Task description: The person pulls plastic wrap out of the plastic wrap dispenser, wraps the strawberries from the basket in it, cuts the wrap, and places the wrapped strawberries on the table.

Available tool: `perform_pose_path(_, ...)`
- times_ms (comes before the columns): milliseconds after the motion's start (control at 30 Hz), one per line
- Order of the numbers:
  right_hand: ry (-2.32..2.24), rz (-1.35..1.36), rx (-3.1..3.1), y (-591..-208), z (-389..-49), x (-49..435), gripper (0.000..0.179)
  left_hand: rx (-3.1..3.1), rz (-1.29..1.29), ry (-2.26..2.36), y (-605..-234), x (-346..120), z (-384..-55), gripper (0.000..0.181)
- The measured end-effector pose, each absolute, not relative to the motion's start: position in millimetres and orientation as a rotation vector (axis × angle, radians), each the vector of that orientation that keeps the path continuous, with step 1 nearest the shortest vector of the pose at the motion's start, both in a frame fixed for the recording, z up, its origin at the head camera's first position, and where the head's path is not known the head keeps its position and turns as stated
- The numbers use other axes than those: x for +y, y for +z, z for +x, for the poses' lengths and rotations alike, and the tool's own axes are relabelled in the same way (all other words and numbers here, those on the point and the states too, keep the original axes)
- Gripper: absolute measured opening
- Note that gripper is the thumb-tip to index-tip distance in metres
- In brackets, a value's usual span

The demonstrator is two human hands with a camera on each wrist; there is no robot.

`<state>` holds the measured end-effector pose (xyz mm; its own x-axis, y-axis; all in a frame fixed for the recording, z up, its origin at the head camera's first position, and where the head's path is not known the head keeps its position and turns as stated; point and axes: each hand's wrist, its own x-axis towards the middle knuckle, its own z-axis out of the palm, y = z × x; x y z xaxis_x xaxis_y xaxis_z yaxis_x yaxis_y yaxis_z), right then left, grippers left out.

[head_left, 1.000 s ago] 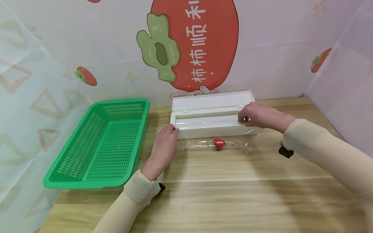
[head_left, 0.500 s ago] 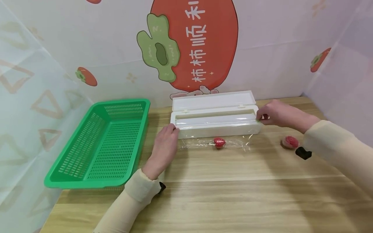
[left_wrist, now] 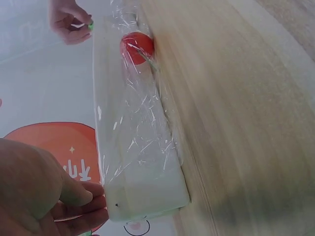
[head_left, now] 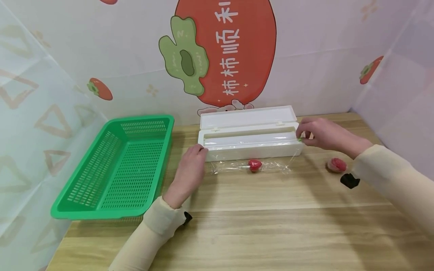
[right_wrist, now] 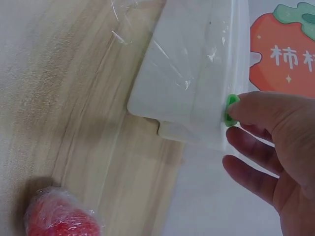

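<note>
A white cling film dispenser [head_left: 252, 151] lies with its lid raised and a roll of film [head_left: 249, 140] inside. Clear film [head_left: 230, 166] hangs from its front edge onto the table, over a small red fruit-like piece [head_left: 255, 165]. My left hand [head_left: 188, 171] grips the dispenser's left front corner, thumb and fingers at the edge in the left wrist view. At the opposite end, my right hand [head_left: 320, 133] pinches the green slide cutter [right_wrist: 231, 110] between thumb and index finger, with the other fingers loosely bent.
On the left stands a green plastic basket [head_left: 157, 177] with slotted walls. A red piece wrapped in film [head_left: 336, 165] sits on the wooden table [head_left: 257, 233], right of the dispenser. A printed wall [head_left: 315, 86] rises right behind the dispenser.
My right hand has slid right along the dispenser's front edge to its right end, then shifted slightly left. The wrapped red piece has come into view. My left hand has stayed at its corner.
</note>
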<state>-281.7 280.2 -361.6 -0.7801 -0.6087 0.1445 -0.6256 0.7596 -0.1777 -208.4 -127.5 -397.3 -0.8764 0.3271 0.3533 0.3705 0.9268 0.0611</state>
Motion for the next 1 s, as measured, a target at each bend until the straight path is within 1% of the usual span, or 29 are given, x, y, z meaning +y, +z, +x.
perform_pose_path(167, 0.33, 1.017, -2.921, -356, -282, 280, 0.017, -2.772, -0.494, -0.241, -396, -130, -210, 0.037)
perform_pose_path(400, 0.272, 1.019, -2.855, -348, -275, 274, 0.017, -2.777, -0.489, -0.258, -397, -131, -212, 0.037)
perform_pose_path(567, 0.317, 1.176, -2.712, -355, -261, 248, 0.016, -2.785, -0.479, -0.262, -397, -132, -212, 0.035)
perform_pose_path(700, 0.338, 1.287, -2.691, -371, -249, 219, 0.014, -2.797, -0.465, -0.265, -396, -132, -212, 0.033)
perform_pose_path(800, 0.346, 1.301, -2.698, -384, -242, 201, 0.013, -2.806, -0.457, -0.269, -395, -131, -212, 0.031)
perform_pose_path(867, 0.357, 1.287, -2.702, -393, -239, 191, 0.017, -2.814, -0.452, -0.272, -395, -131, -213, 0.031)
perform_pose_path(1000, 0.368, 1.235, -2.677, -407, -235, 176, 0.033, -2.819, -0.448, -0.284, -395, -132, -214, 0.03)
